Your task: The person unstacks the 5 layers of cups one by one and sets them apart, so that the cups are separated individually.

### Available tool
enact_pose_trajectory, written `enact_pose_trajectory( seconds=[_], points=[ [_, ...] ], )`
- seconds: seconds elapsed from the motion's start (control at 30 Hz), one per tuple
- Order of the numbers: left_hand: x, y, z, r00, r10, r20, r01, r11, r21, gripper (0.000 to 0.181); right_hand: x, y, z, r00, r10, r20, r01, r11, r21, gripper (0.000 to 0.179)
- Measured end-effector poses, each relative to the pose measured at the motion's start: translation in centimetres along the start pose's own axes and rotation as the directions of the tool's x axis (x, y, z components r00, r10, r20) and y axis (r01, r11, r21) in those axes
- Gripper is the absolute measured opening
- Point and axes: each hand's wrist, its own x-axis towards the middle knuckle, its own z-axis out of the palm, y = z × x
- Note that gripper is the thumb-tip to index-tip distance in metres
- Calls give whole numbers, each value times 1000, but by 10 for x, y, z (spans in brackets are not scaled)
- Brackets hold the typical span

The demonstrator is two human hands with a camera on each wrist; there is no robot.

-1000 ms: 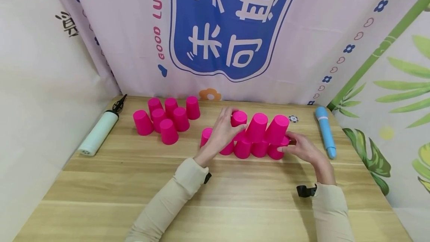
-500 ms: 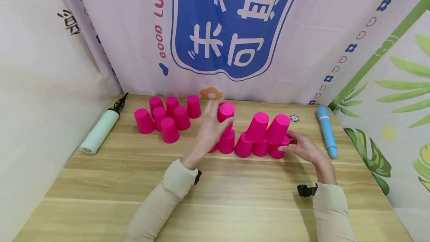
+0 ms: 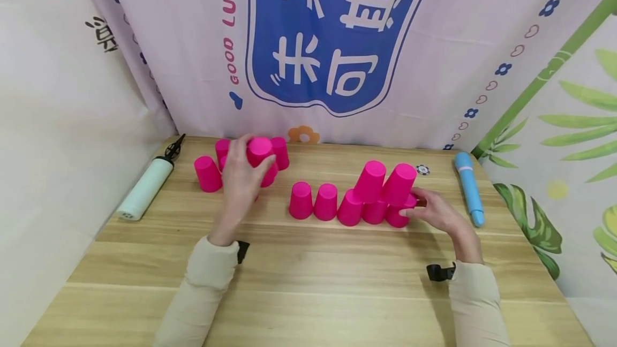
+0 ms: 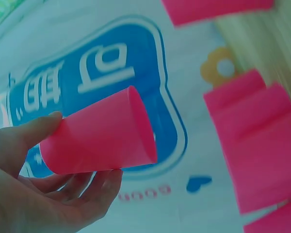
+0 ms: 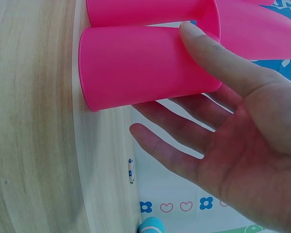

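My left hand (image 3: 239, 175) holds an upside-down pink cup (image 3: 261, 149) over the loose group at the table's back left. In the left wrist view, thumb and fingers grip that cup (image 4: 99, 138) near its closed end, off the table. Several pink cups stand upside down in a row, including the leftmost cup (image 3: 301, 201). Two more, such as the top cup (image 3: 399, 183), sit on the row's right part. Around the row's rightmost cup (image 3: 395, 217) is my right hand (image 3: 437, 214). The right wrist view has its thumb on this cup (image 5: 140, 65) and fingers behind it.
Loose pink cups, one of them the leftmost cup (image 3: 208, 174), stand partly hidden behind my left hand. A pale green hand pump (image 3: 146, 187) lies at the left edge. Towards the right are a blue marker-like stick (image 3: 468, 189) and a small round chip (image 3: 422, 170).
My left hand has lifted a pink cup off the row's upper level and carried it left to above the loose group. The right hand has stayed at the rightmost cup.
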Motion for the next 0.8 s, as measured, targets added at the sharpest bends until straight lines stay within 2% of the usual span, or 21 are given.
enact_pose_trajectory(
  seconds=[0.2, 0.4, 0.6, 0.8],
  points=[
    [-1, -21, -32, 997, -72, -11, 72, 997, -13, 61, 1, 0, 1, 1000, 0, 0, 0, 1000, -10, 66],
    [-4, -39, -52, 991, -127, -29, 126, 992, -22, 58, 1, 1, -1, 1000, -3, -3, 3, 1000, 4, 65],
    [-2, -61, -57, 984, -174, -25, 175, 983, 53, 56, 1, 1, -1, 1000, -12, -12, 12, 1000, -13, 64],
    [2, -86, -53, 978, -207, -9, 207, 974, 92, 51, 0, 1, -1, 1000, -15, -9, 15, 1000, -20, 63]
  ],
)
